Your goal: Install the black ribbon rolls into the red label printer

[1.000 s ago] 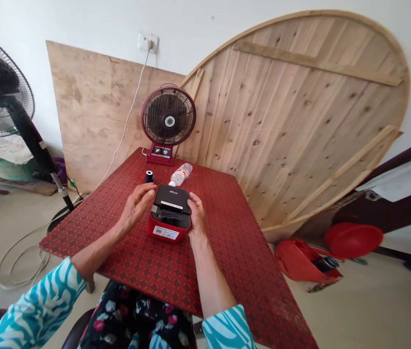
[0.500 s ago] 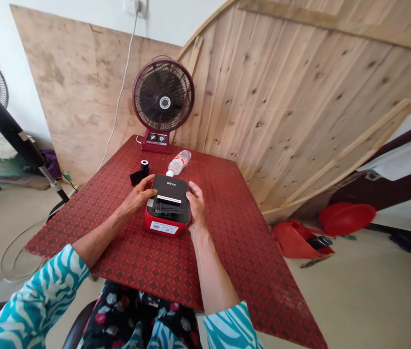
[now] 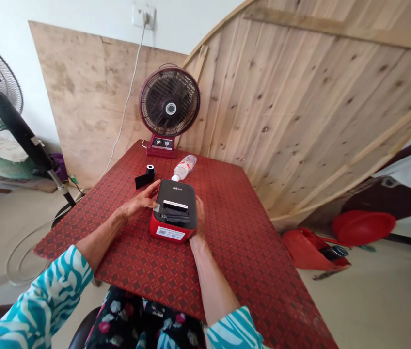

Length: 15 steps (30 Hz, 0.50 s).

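A boxy label printer (image 3: 177, 196), with a black top and red lower body, rests on the patterned table. Dark material lies in the slot on its top, and a white label is stuck to its near side. My left hand (image 3: 143, 199) holds the printer's left side, thumb near the top edge. Against the opposite side is my right hand (image 3: 198, 218), its fingers partly hidden behind the body. Just beyond my left hand stands a black roll (image 3: 150, 169) with a white core and a loose dark strip. A clear plastic bottle (image 3: 185, 167) lies on its side behind the printer.
A dark red fan (image 3: 170, 109) stands at the back of the red table (image 3: 234, 261). Wooden panels lean on the wall behind. On the left is a floor fan (image 3: 20, 123); a red bag (image 3: 302, 249) and red basin (image 3: 363, 227) lie on the right.
My right hand has slid lower along the printer's right side, its thumb no longer on the top edge. My left hand has shifted slightly towards me. The whole view has moved a little.
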Available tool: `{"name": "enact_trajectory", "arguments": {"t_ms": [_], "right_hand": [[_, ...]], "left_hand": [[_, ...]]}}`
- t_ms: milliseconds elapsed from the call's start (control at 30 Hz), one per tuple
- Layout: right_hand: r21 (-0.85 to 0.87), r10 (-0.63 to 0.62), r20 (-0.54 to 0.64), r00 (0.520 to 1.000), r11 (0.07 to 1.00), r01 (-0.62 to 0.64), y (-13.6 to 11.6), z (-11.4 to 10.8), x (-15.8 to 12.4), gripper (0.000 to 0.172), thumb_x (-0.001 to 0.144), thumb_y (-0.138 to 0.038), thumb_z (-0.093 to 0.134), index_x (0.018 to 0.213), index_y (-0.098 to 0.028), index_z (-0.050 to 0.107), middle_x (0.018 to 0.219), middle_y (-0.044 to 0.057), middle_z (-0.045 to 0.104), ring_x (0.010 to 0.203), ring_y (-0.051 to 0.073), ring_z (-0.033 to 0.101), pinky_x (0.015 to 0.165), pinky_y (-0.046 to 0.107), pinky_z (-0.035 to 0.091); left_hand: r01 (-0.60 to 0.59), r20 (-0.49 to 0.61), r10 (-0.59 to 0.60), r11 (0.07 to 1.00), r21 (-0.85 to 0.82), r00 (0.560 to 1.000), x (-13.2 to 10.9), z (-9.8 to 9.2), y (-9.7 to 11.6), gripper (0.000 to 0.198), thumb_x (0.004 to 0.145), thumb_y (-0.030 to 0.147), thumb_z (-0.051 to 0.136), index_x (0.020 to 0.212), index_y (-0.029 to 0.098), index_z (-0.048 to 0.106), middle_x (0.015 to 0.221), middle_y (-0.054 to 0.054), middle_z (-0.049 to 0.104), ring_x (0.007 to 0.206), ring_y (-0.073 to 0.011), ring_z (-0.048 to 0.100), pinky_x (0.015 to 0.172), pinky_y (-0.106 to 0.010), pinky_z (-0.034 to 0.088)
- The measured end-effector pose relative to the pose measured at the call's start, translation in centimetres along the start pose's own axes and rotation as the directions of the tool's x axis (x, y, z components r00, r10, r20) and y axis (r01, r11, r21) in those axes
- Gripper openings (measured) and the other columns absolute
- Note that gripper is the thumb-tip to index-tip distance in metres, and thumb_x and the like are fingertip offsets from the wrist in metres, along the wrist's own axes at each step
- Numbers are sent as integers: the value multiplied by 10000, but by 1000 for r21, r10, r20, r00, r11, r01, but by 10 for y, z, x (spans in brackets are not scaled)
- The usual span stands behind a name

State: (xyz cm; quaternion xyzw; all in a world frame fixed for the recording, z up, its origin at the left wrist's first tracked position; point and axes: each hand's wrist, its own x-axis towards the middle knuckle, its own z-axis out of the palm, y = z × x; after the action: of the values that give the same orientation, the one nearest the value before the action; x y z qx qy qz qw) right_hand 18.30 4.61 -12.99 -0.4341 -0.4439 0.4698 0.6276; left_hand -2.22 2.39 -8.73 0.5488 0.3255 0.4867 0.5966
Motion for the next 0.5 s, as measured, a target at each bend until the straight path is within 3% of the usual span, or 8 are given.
{"name": "enact_trajectory", "arguments": {"t_ms": [100, 267, 400, 500], "right_hand": [[6, 19, -47, 999, 1000, -19, 3, 1, 0, 397, 852, -473, 475, 1139, -226, 593, 1193, 62, 658, 1050, 205, 608, 947, 397, 459], [-40, -79, -24, 997, 996, 78, 8, 0, 1, 336, 817, -445, 530, 1054, -234, 639, 1227, 49, 634, 1082, 193, 585, 986, 370, 435], [25, 8, -36, 999, 1000, -7, 5, 1, 0, 377, 835, -474, 494, 1093, -229, 616, 1169, 45, 661, 1009, 192, 616, 942, 381, 462], [7, 9, -48, 999, 1000, -9, 1, 1, -1, 394, 848, -475, 477, 1115, -218, 608, 1180, 58, 659, 1033, 197, 609, 952, 381, 448]], "left_hand": [[-18, 30, 18, 1000, 20, 999, -1, 2, 3, 839, 626, 217, 551, 1440, 299, 364, 1503, -39, 400, 1403, -279, 324, 1026, -409, 443], [-39, 84, 37, 999, 27, 996, -2, 7, 9, 869, 634, 202, 564, 1463, 300, 322, 1528, -30, 357, 1391, -274, 346, 1051, -411, 419], [-43, 75, 39, 998, 46, 996, -3, 6, 8, 880, 643, 188, 569, 1473, 306, 302, 1541, -25, 335, 1397, -262, 336, 1075, -410, 391], [-41, 85, 44, 998, -38, 995, -4, 6, 5, 874, 639, 170, 573, 1465, 306, 323, 1546, -19, 325, 1408, -267, 314, 1103, -428, 353]]}}
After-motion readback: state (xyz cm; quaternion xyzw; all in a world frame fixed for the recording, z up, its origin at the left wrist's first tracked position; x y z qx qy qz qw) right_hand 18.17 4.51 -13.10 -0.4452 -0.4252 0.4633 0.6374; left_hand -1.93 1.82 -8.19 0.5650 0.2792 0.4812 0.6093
